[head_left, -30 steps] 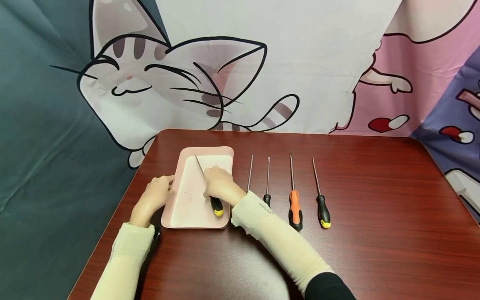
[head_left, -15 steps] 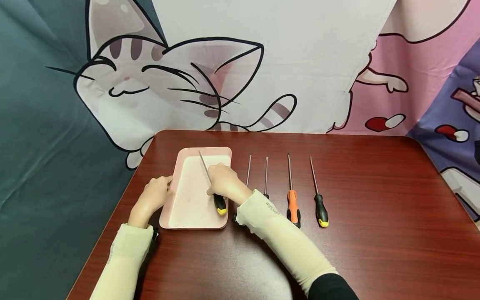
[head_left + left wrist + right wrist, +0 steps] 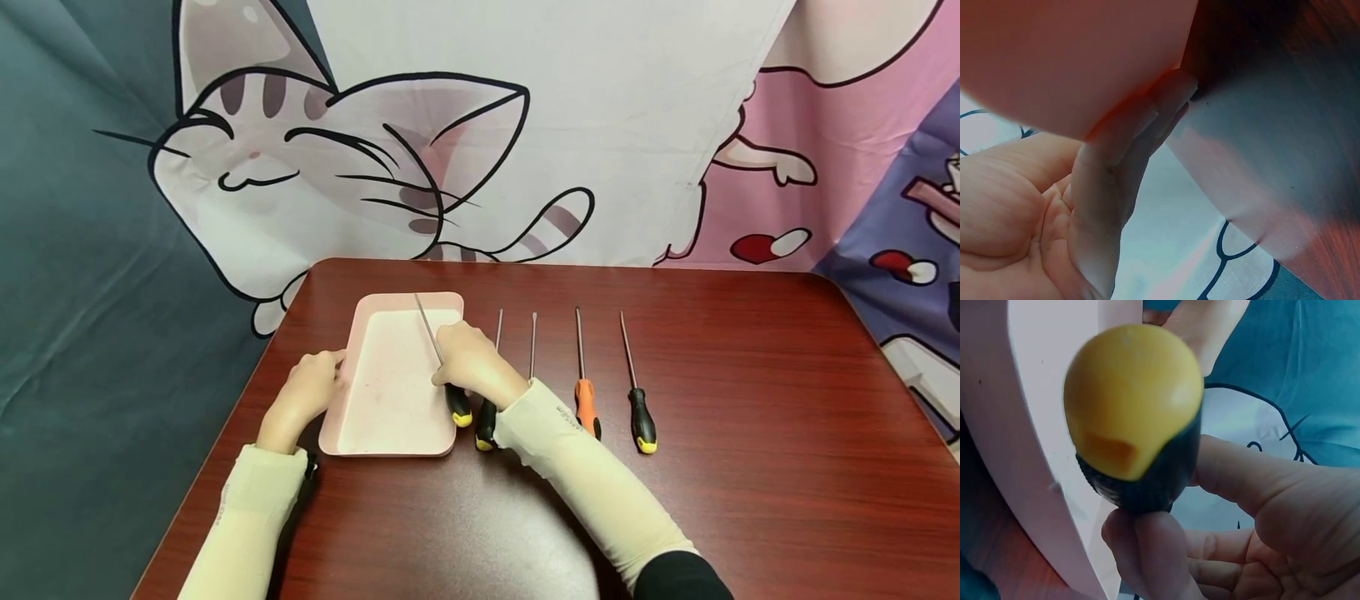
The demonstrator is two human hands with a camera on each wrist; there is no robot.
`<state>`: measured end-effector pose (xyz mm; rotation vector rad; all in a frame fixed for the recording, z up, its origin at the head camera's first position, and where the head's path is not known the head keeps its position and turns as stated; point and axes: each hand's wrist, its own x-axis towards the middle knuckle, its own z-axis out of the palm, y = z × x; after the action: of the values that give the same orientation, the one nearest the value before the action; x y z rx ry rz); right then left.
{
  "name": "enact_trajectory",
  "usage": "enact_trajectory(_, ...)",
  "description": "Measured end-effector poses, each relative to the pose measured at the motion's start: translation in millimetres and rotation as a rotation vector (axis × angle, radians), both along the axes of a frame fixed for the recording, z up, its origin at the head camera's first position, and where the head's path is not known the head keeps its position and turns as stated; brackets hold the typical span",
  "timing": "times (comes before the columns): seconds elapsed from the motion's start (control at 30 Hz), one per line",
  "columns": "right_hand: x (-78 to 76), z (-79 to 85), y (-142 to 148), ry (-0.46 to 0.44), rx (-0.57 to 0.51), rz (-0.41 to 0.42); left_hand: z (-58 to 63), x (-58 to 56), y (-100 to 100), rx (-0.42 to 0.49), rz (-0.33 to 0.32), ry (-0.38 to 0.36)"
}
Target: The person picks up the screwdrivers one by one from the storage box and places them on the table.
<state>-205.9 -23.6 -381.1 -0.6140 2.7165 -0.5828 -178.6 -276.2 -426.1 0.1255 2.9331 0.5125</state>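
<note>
My right hand (image 3: 476, 362) pinches a screwdriver (image 3: 457, 407) with a black handle and yellow end cap. Its shaft slants up and left over the right side of a shallow pink tray (image 3: 336, 417). In the right wrist view the yellow cap (image 3: 1132, 394) faces the camera, with thumb and fingers around the black handle. My left hand (image 3: 303, 396) holds the tray at its left rim. The left wrist view shows fingers (image 3: 1100, 194) against the tray's pink outer wall (image 3: 1110, 56); the thumb tip is hidden behind it.
Right of the tray lie a black screwdriver (image 3: 486, 425), a thin screwdriver (image 3: 533, 346) half hidden by the right arm, an orange-and-black screwdriver (image 3: 585, 400) and a black-and-yellow screwdriver (image 3: 642, 421). The brown table (image 3: 765, 417) extends right; a cat-print cloth (image 3: 300, 200) hangs behind.
My right hand has moved right with the screwdriver, from over the tray's middle to its right edge. The left hand has stayed at the tray's left rim.
</note>
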Motion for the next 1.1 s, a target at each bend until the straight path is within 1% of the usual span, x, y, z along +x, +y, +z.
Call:
enact_trajectory(0.07, 0.4, 0.6, 4.0, 0.001, -0.006, -0.001, 0.1, 0.2, -0.8, 0.002, -0.001, 0.003)
enact_trajectory(0.23, 1.9, 2.8, 16.0, -0.035, -0.041, -0.028, 0.3, 0.3, -0.6, 0.0, -0.002, 0.002)
enact_trajectory(0.33, 2.2, 4.8, 22.8, -0.037, -0.055, -0.031, 0.6, 0.2, -0.4, -0.002, 0.001, 0.0)
enact_trajectory(0.43, 1.4, 6.9, 28.9, -0.041, -0.052, -0.034, 0.8, 0.0, -0.4, -0.005, -0.003, 0.0)
enact_trajectory(0.53, 0.5, 7.4, 34.4, -0.066, -0.044, -0.049, 0.7, -0.4, -0.5, -0.012, -0.011, 0.002)
enact_trajectory(0.73, -1.7, 3.4, 42.8, -0.078, -0.024, -0.082, 0.3, -1.0, -1.1, -0.024, -0.026, 0.026)
enact_trajectory(0.87, -2.7, 2.2, 47.1, -0.083, -0.032, -0.085, 0.1, -0.8, -1.3, -0.023, -0.026, 0.023)
enact_trajectory(1.0, -3.9, 1.7, 51.7, -0.048, -0.012, -0.075, 0.4, 0.4, -1.4, -0.012, -0.019, 0.011)
enact_trajectory(1.1, -4.8, 1.3, 55.7, -0.02, 0.009, -0.083, 0.9, 1.5, -1.3, -0.004, -0.016, 0.006)
